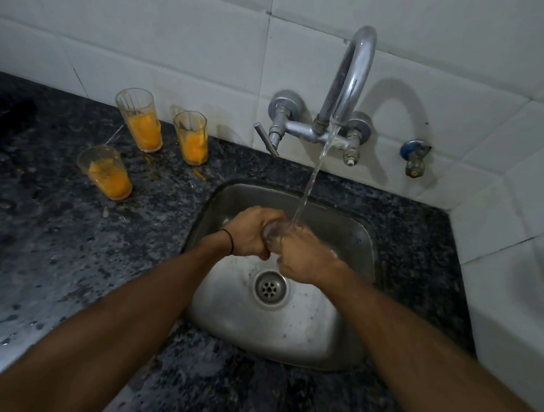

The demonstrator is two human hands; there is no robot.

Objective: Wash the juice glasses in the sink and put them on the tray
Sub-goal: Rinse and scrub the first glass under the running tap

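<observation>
Across the bottom of the frame two bare forearms reach up over the dark speckled counter (52,238) to the steel sink (287,335). Above the drain (270,287), at mid-frame, the left hand (249,233), a black band (229,240) on its wrist, curls its fingers round a clear glass (273,235) held roughly sideways. The wet right hand (305,256) wraps the glass's other end. A water stream (314,176) from the curved tap (350,82) lands on glass and right hand. Farther back, upper left, three upright glasses hold orange residue: the nearest juice glass (107,173), the left rear juice glass (140,121) and the right rear juice glass (192,139), near the white tiled wall (179,38).
</observation>
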